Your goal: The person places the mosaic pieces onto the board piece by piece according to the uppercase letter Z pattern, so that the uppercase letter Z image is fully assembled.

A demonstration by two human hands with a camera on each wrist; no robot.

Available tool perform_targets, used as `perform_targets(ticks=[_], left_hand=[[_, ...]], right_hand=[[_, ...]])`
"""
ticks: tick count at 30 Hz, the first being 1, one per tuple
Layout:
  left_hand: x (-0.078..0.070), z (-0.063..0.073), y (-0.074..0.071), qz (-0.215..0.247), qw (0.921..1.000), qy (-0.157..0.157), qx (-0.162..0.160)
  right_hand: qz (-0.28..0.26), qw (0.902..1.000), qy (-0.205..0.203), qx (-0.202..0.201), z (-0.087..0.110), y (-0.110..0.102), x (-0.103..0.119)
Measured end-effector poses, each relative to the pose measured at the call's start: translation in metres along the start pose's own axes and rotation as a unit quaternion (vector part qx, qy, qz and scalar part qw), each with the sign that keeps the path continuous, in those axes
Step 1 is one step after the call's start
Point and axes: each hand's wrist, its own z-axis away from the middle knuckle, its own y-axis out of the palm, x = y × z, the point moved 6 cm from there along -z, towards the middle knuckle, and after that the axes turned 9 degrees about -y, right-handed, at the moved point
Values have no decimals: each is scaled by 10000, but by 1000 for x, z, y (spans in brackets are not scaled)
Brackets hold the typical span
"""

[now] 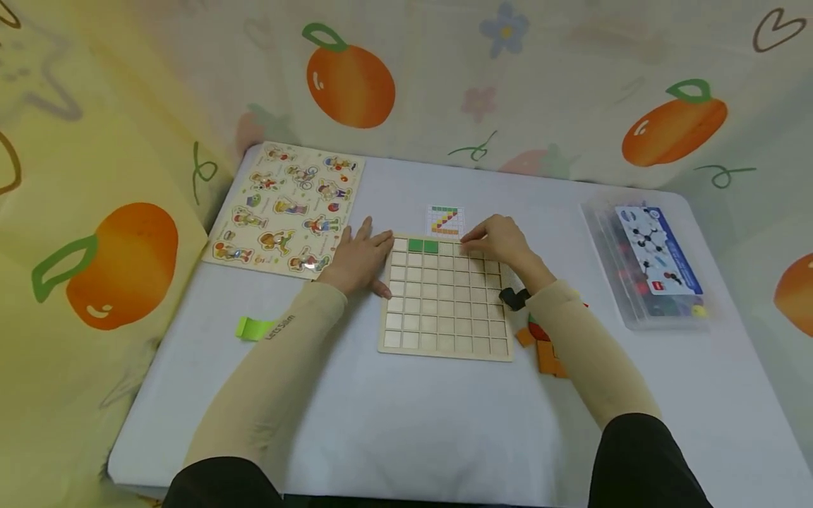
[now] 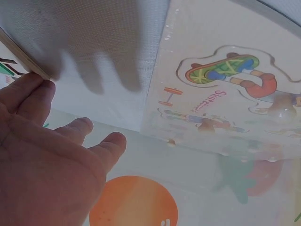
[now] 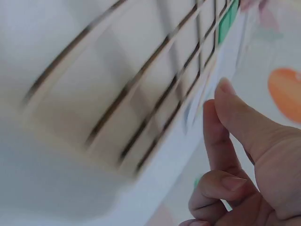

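A wooden grid board (image 1: pixel 447 357) lies in the middle of the table, with two green square tiles (image 1: pixel 423 246) side by side in its top row. My left hand (image 1: pixel 358 257) is spread at the board's left side, fingers extended; in the left wrist view, fingertips (image 2: pixel 44 87) touch the board's edge. At the board's upper right is my right hand (image 1: pixel 502 243). Its thumb and index finger (image 3: pixel 216 122) come together there, the other fingers curled; whether a tile is between them cannot be seen. A small pattern card (image 1: pixel 445 220) lies just beyond the board.
A picture puzzle board (image 1: pixel 286 208) lies at the back left. Near the left forearm is a bright green piece (image 1: pixel 254 329). Orange tiles (image 1: pixel 546 358) and a black piece (image 1: pixel 513 298) lie right of the board, partly under the right sleeve. A clear plastic box (image 1: pixel 648 261) stands at the right.
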Motion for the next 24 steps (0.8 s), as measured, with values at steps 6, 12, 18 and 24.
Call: perform_targets(ticks=[6,12,18,24], left_hand=[[3,-2,-5,22,10000,-66,-66],[5,-1,-4,-1,10000,-35,-40],[4,-2,-1,36,10000,1,-29],[0,0,1,85,9999,41,63]], right_hand=[[556,9977,377,82,29,-31,-41],[788,9938,429,651,65,-43,-79],[514,9864,395,1507,97,-40,-96],[373,9750,734,2064,114,-28,-104]])
